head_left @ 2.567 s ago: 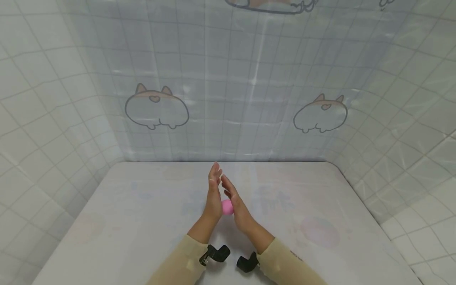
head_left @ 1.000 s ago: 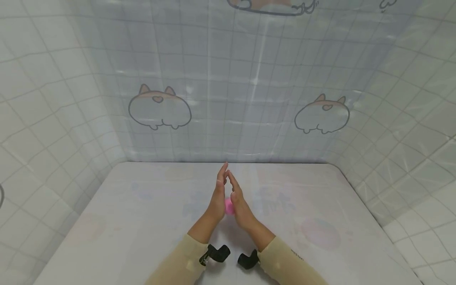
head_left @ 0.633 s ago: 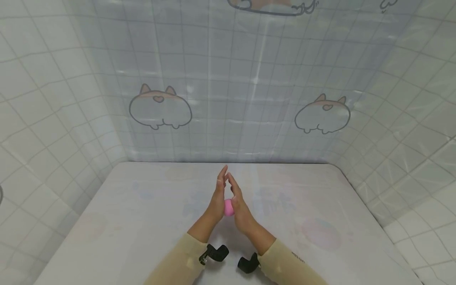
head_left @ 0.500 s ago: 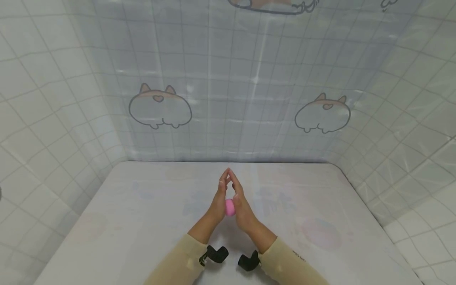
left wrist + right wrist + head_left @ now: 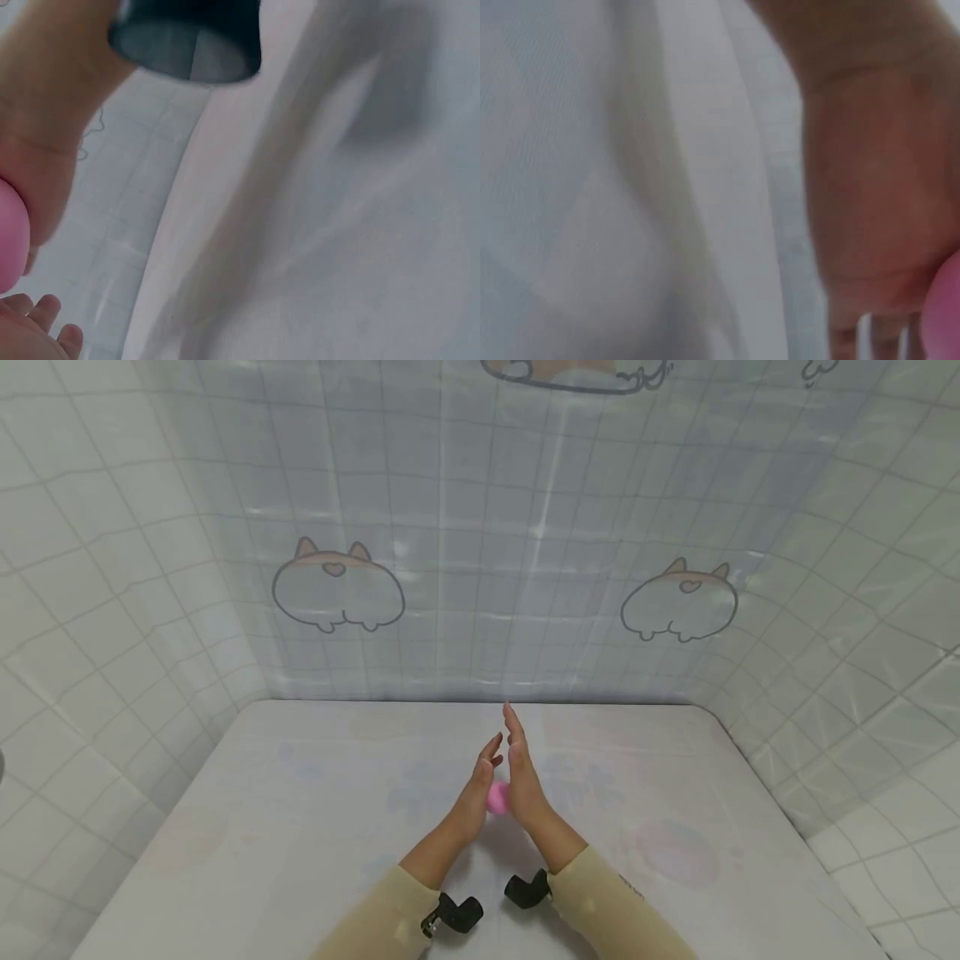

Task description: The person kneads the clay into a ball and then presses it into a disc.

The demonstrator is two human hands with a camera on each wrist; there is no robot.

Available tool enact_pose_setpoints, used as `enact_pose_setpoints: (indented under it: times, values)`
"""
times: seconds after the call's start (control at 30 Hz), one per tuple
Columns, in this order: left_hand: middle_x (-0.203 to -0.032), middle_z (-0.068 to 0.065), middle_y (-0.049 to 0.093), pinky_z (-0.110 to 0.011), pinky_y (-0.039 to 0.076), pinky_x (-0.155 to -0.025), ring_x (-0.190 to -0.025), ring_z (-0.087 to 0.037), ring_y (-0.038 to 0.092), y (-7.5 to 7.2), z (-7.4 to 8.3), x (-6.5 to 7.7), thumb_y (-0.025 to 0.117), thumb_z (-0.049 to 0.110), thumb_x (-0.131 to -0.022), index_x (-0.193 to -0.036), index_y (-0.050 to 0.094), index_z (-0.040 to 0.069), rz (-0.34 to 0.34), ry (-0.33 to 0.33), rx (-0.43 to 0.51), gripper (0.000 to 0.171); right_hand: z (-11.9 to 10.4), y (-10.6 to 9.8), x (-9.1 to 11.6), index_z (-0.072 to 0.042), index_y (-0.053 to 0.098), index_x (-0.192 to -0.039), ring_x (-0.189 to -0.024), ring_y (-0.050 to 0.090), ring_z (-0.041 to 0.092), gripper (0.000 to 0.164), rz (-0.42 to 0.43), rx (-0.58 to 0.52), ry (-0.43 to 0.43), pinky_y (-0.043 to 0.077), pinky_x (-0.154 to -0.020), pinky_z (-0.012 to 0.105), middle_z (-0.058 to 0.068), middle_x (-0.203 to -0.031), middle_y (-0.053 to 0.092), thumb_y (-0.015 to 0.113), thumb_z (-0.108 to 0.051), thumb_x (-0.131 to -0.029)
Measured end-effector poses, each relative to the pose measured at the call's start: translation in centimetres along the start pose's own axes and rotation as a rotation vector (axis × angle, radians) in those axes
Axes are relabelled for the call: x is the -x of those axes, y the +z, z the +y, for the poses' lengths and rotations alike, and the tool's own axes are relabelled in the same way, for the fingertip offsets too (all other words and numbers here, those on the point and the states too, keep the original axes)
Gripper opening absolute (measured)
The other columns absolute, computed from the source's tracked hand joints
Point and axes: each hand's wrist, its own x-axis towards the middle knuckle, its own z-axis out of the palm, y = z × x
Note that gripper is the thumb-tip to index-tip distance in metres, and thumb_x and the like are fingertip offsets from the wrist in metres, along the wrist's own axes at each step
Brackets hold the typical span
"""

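Between my two palms sits a smooth pink ball (image 5: 498, 797), pressed from both sides in the head view. My left hand (image 5: 472, 797) lies along its left side with fingers extended forward. On the other side is my right hand (image 5: 527, 789), its straight fingers reaching farther forward than the left ones. The fingertips of the two hands lean toward each other. In the left wrist view the ball (image 5: 10, 236) is cut off by the left edge; in the right wrist view the ball (image 5: 943, 319) shows at the lower right, against a palm.
Under the hands is a white table (image 5: 300, 827) with faint pastel prints. Grid-patterned sheeting (image 5: 495, 568) with corgi drawings rises behind it and along both sides. Black wrist cameras, one on the left cuff (image 5: 459, 913) and one on the right cuff (image 5: 527, 890), point inward.
The hands have slid against each other: the right has gone forward, the left back, after earlier strokes the other way. Hands and ball have shifted slightly right.
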Motion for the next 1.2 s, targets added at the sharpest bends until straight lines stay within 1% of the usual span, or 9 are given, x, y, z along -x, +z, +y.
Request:
enact_pose_setpoints:
  times: [0.17,0.33,0.5,0.63,0.73,0.93,1.0,1.1,1.2]
  values:
    - [-0.166,-0.016,0.009,-0.064,0.012,-0.116,-0.147,-0.046,0.019,0.1,0.4,-0.1,0.01,0.054,-0.107,-0.16,0.009,0.008,0.02,0.081,0.066,0.07,1.0,-0.1,-0.2,-0.009,0.011,-0.161,-0.152,0.01,0.033,0.087,-0.027,-0.006,0.069,0.006,-0.114,0.069,0.01,-0.167,0.01,0.015,-0.071,-0.1]
    - [-0.165,-0.017,0.009,-0.064,0.014,-0.116,-0.148,-0.044,0.018,0.0,1.0,-0.3,0.014,0.053,-0.107,-0.16,0.011,0.009,0.093,0.128,0.103,0.069,2.0,0.2,0.3,-0.01,0.012,-0.161,-0.152,0.008,0.035,0.088,-0.071,0.029,0.102,0.007,-0.114,0.069,0.013,-0.167,0.01,0.015,-0.072,-0.099]
    - [-0.164,-0.016,0.012,-0.065,0.015,-0.115,-0.148,-0.04,0.019,-0.2,1.6,-0.7,0.022,0.055,-0.106,-0.16,0.012,0.009,0.172,0.187,0.118,0.071,2.1,0.5,0.9,-0.013,0.011,-0.162,-0.152,0.007,0.034,0.08,-0.123,0.015,0.092,0.007,-0.113,0.07,0.011,-0.167,0.01,0.018,-0.067,-0.102]
    - [-0.162,-0.016,0.018,-0.064,0.014,-0.115,-0.148,-0.037,0.021,-0.4,1.8,-1.2,0.024,0.053,-0.106,-0.159,0.013,0.01,0.21,0.216,0.087,0.07,1.8,0.8,1.3,-0.009,0.009,-0.161,-0.152,0.008,0.034,0.075,-0.149,0.0,0.025,0.009,-0.114,0.067,0.013,-0.166,0.01,0.018,-0.059,-0.106]
    - [-0.162,-0.013,0.02,-0.066,0.014,-0.114,-0.149,-0.034,0.02,-0.6,1.8,-1.4,0.022,0.055,-0.106,-0.16,0.013,0.014,0.227,0.207,0.033,0.069,1.4,0.9,1.4,-0.007,0.008,-0.161,-0.152,0.009,0.034,0.073,-0.161,-0.014,-0.046,0.012,-0.118,0.06,0.014,-0.166,0.01,0.016,-0.056,-0.107]
    - [-0.162,-0.014,0.021,-0.073,0.014,-0.11,-0.148,-0.034,0.021,-0.6,1.5,-1.4,0.023,0.055,-0.106,-0.161,0.013,0.018,0.245,0.156,-0.059,0.067,0.1,0.8,1.2,-0.001,0.007,-0.159,-0.151,0.009,0.036,0.078,-0.144,-0.072,-0.159,0.012,-0.121,0.032,0.016,-0.166,0.01,0.011,-0.058,-0.106]
    - [-0.163,-0.014,0.02,-0.073,0.015,-0.109,-0.148,-0.034,0.021,-0.4,1.2,-1.4,0.023,0.054,-0.106,-0.161,0.014,0.019,0.239,0.115,-0.077,0.066,-0.4,0.5,1.0,0.001,0.009,-0.159,-0.151,0.01,0.037,0.081,-0.123,-0.102,-0.172,0.013,-0.121,0.036,0.018,-0.166,0.011,0.011,-0.06,-0.105]
    - [-0.164,-0.011,0.019,-0.072,0.018,-0.109,-0.148,-0.034,0.021,0.0,0.9,-1.4,0.024,0.054,-0.106,-0.161,0.013,0.02,0.205,0.056,-0.091,0.066,-1.0,0.0,0.5,0.0,0.01,-0.159,-0.15,0.012,0.038,0.083,-0.084,-0.134,-0.173,0.014,-0.12,0.053,0.018,-0.165,0.011,0.013,-0.063,-0.104]
    - [-0.166,-0.008,0.015,-0.07,0.021,-0.11,-0.149,-0.035,0.021,0.6,0.7,-1.3,0.024,0.054,-0.107,-0.161,0.011,0.017,0.162,0.033,-0.092,0.067,-1.2,-0.7,-0.2,-0.003,0.01,-0.16,-0.15,0.014,0.039,0.084,-0.046,-0.117,-0.165,0.013,-0.116,0.064,0.018,-0.165,0.012,0.013,-0.065,-0.103]
